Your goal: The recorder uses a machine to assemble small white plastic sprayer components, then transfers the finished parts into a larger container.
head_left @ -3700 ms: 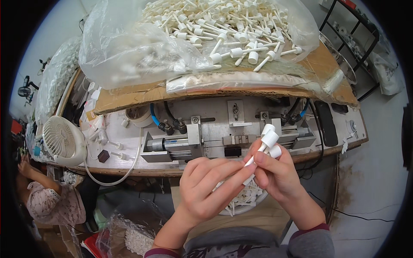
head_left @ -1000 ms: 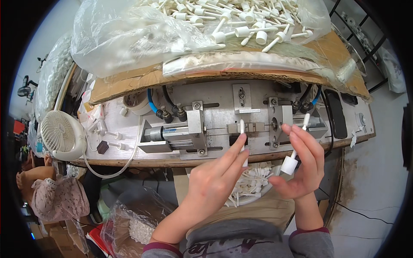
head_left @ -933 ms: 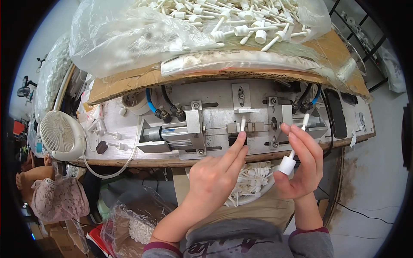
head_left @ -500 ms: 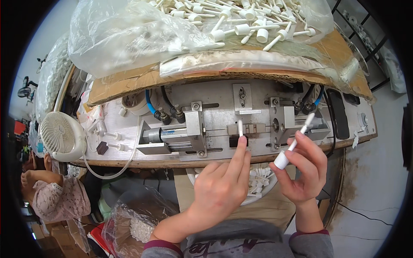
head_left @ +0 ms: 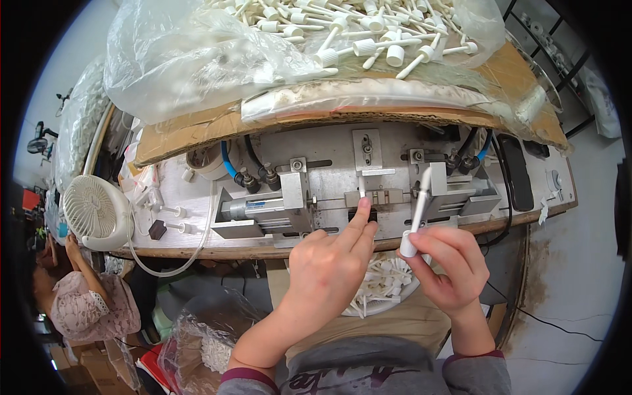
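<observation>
My right hand [head_left: 451,266] pinches a white applicator [head_left: 421,204] by its ribbed cap, with the stick pointing up and slightly away in front of the right metal cylinder. My left hand [head_left: 329,273] has its index finger stretched out, the tip at a short white stick [head_left: 362,185] standing at the small metal clamp block [head_left: 382,197] in the middle of the bench fixture. That fingertip hides the stick's lower end. The other fingers of the left hand are partly bent, and nothing shows within them.
Pneumatic cylinders flank the block, the left one [head_left: 253,209] with blue and black hoses. Applicators fill a plastic bag [head_left: 191,59] on cardboard above. A bowl [head_left: 401,296] of white pieces sits below the bench edge. A fan [head_left: 95,207], a phone [head_left: 515,172] and a co-worker [head_left: 92,299] are also there.
My right hand has moved a little left and tipped the applicator more upright. My left hand has shifted slightly left with the view, its fingertip still at the short stick.
</observation>
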A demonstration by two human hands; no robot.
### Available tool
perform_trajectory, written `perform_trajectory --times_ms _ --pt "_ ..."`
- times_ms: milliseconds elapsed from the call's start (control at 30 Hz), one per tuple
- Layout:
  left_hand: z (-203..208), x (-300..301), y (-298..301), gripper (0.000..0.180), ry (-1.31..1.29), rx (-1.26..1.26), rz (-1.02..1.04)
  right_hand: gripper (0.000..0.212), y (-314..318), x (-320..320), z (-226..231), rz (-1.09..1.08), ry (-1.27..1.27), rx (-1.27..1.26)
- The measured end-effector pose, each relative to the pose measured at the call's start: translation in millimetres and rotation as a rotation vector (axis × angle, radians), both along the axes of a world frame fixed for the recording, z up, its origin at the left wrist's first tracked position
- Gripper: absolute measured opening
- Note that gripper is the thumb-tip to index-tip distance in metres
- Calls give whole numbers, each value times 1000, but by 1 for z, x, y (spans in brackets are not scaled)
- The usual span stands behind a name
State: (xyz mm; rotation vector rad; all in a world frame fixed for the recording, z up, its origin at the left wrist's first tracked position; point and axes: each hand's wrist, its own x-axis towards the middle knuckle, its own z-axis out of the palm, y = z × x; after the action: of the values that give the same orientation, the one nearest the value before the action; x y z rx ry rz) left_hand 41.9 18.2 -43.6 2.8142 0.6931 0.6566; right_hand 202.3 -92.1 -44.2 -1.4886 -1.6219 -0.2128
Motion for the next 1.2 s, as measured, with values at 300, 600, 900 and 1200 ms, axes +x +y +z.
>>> perform_trajectory --times_ms 300,600,900,1200 --pt "65 14 54 12 -577 -299 -2 28 4 -4 -7 102 -89 -132" --pt "67 107 139 20 -243 211 4 17 31 -24 -9 3 -398 -219" --pt "63 112 143 23 -417 162 -37 21 30 -25 1 -22 -340 -363" --pt "95 29 88 31 -555 -374 -180 23 37 1 31 88 -127 -405"
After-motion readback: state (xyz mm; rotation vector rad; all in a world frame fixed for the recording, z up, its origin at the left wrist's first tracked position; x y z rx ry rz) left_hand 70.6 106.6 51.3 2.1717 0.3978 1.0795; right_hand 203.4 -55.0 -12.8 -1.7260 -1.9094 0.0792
